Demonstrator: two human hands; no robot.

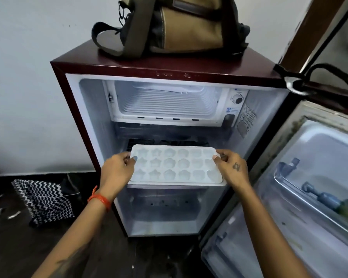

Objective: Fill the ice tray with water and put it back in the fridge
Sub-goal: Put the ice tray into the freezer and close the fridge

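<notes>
A white ice tray [176, 165] with star and flower shaped cells is held level in front of the open maroon fridge [169, 69]. My left hand [117, 170] grips its left end, thumb on the rim. My right hand [230, 167] grips the right end the same way. The tray hovers at the height of the middle shelf, below the freezer box [165, 101], whose flap is open and whose inside looks bare. I cannot tell whether the cells hold water.
The fridge door [309, 187] stands open at the right, with bottles [329, 201] in its rack. A tan backpack [175, 25] sits on the fridge top. A zigzag cloth [42, 199] lies on the dark floor at left. A thermostat dial [238, 99] is beside the freezer box.
</notes>
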